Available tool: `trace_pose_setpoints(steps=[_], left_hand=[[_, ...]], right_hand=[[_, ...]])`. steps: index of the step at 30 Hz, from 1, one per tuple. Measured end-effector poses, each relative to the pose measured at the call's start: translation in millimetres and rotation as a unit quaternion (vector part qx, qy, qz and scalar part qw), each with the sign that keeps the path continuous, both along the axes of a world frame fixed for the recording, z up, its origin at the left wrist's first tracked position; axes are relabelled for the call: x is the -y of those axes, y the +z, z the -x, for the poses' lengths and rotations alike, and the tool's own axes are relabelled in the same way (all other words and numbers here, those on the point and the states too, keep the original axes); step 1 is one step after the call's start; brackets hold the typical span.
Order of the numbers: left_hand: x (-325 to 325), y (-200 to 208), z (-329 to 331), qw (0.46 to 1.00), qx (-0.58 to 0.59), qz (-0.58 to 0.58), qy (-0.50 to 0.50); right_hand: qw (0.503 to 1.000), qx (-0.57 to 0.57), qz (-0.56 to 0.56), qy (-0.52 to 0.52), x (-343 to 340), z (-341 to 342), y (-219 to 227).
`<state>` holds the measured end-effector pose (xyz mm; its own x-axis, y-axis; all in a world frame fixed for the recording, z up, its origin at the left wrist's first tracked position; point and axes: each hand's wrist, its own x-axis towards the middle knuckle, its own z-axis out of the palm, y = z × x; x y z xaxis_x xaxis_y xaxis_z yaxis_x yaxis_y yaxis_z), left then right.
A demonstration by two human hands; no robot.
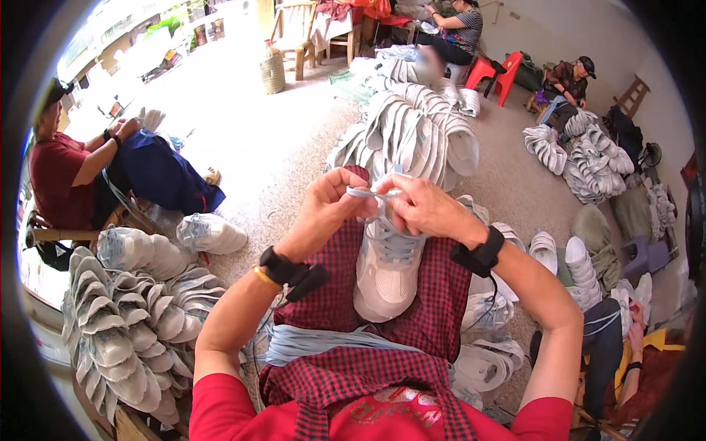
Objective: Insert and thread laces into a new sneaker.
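A white and grey sneaker (388,268) with light blue laces rests between my thighs, its toe pointing towards me. Above its collar end, my left hand (340,197) pinches a pale blue shoelace (360,192), which bends into a small loop at the fingertips. Close beside it, my right hand (419,202) has its fingers closed on the same lace; the fingers hide part of it. Across my lap, on the red and black checked apron (323,272), lies a bundle of light blue laces (331,345).
Nested white sneakers form a large pile (412,128) ahead and a stack (125,331) on my left. More sneakers (489,312) stand by my right leg. A person (62,162) sits at left; others sit at the back and lower right. A red chair (504,77) stands behind.
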<state>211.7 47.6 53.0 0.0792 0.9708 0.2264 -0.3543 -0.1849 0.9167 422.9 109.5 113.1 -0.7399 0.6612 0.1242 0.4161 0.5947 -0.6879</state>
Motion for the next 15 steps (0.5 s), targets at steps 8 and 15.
trace_pose_setpoints(steps=[8,15], left_hand=[[-1.4,-16.2,7.3,0.985,-0.161,-0.046,0.035],[2.6,-10.3,-12.1,0.948,-0.283,-0.036,0.142]], right_hand=[[0.994,-0.046,-0.095,-0.008,-6.1,1.8,-16.0],[0.996,-0.031,-0.078,-0.002,-0.2,2.2,-19.2]])
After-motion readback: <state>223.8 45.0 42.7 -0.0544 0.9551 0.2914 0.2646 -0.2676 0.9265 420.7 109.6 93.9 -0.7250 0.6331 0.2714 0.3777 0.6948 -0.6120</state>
